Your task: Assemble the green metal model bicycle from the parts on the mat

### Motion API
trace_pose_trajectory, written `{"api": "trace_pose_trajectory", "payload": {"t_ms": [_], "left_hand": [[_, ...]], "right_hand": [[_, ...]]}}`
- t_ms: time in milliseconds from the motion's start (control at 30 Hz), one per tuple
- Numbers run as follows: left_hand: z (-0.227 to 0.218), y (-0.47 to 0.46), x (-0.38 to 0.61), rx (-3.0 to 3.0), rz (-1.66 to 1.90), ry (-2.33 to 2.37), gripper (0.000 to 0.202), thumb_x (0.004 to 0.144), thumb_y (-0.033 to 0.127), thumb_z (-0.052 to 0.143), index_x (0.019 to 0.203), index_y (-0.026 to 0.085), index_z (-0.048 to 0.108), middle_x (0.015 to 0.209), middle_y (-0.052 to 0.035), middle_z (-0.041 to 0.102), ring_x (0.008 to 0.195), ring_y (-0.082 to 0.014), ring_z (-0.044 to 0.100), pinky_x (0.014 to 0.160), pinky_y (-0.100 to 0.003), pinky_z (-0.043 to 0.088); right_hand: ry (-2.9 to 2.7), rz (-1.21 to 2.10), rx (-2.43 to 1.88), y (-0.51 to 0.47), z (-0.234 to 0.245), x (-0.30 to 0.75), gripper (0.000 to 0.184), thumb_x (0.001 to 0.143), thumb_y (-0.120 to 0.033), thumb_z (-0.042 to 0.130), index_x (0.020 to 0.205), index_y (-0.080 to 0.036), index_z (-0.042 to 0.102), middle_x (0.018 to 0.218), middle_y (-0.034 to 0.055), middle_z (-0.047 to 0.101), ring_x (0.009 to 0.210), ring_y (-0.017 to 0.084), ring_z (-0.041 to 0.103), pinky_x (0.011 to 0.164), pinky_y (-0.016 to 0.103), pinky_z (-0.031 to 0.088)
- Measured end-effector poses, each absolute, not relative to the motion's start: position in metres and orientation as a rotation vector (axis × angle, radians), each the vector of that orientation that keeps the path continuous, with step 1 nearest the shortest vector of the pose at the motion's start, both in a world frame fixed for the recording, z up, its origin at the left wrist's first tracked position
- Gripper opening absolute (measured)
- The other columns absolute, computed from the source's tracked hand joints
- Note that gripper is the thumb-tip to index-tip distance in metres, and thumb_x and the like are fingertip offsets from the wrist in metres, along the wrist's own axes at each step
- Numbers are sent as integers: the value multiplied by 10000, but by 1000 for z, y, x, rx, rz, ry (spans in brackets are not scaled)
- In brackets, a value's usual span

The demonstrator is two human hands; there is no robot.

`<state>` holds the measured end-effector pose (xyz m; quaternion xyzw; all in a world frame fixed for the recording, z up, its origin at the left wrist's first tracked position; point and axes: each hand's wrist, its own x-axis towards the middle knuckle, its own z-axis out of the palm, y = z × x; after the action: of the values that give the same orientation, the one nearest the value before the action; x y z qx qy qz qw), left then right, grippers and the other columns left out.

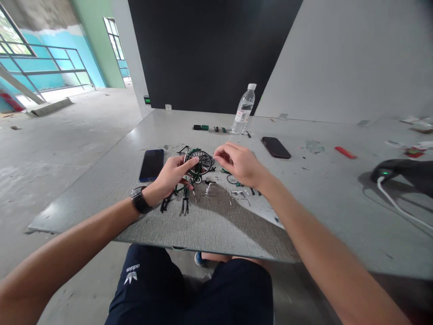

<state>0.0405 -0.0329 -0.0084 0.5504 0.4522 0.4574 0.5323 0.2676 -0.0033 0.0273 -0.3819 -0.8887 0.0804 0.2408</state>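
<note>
At a grey worktable (101, 167), a person's left hand (173, 170) grips a miniature bicycle assembly (204, 163), its thumb against the black spoked wheel. The piece is raised just above the loose parts, near the middle of the work area; the grip appears meant to hold it steady while leaving most of the spokes in view. The right hand (239, 161) hovers just beside it, thumb and fingertips drawn narrow in what looks like a precision pinch; whether a tiny part sits between them cannot be told.

Below, dark fork-shaped pieces (184, 203) and a silver fitting (208, 188) lie apart on a textured grey covering (209, 230), perhaps so that each can be picked up singly. A small ring-shaped part (232, 179) and slim silver pieces (241, 196) rest below the right hand, seemingly within easy reach. A smartphone (151, 165) to the left, another phone (276, 147) to the right and an upright water bottle (243, 112) toward the back appear set outside the working space.
</note>
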Motion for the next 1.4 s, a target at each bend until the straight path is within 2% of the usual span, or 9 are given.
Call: {"api": "trace_pose_trajectory", "payload": {"t_ms": [167, 733, 1033, 1200, 1400], "left_hand": [[-9, -32, 40, 1382, 1119, 1115, 421, 831, 535, 714, 684, 174, 556, 731, -11, 510, 618, -103, 504, 481, -230, 550], [-12, -32, 42, 1527, 1154, 1229, 353, 884, 440, 645, 678, 174, 540, 695, 9, 474, 582, -91, 491, 431, -222, 572], [-14, -30, 44, 1494, 1148, 1213, 334, 885, 442, 646, 705, 168, 582, 696, -1, 506, 574, -96, 513, 428, -229, 567], [-12, -32, 44, 1454, 1149, 1189, 314, 881, 429, 651, 725, 160, 603, 725, -14, 529, 604, -103, 520, 432, -228, 569], [-12, -32, 45, 1420, 1156, 1176, 354, 875, 446, 667, 684, 169, 559, 711, 2, 481, 598, -96, 503, 434, -218, 559]], "right_hand": [[-2462, 227, -956, -15, 26, 253, 266, 1052, -355, 372, 1069, -192, 581, 1066, 94, 616, 809, 170, 534, 769, 331, 412], [-2480, -146, -868, -18, 14, 238, 274, 1070, -295, 398, 1058, -137, 621, 1017, 99, 662, 700, 137, 559, 564, 292, 390], [-2515, -471, -851, -20, 14, 233, 347, 1090, -261, 336, 1050, -110, 646, 983, 110, 682, 737, 161, 586, 589, 312, 398], [-2509, -500, -852, -20, 14, 233, 345, 1093, -260, 331, 1039, -128, 645, 974, 107, 681, 761, 169, 600, 610, 316, 404], [-2483, -484, -846, -20, 13, 234, 328, 1088, -263, 349, 1029, -123, 639, 967, 98, 678, 719, 155, 582, 574, 307, 395]]}}
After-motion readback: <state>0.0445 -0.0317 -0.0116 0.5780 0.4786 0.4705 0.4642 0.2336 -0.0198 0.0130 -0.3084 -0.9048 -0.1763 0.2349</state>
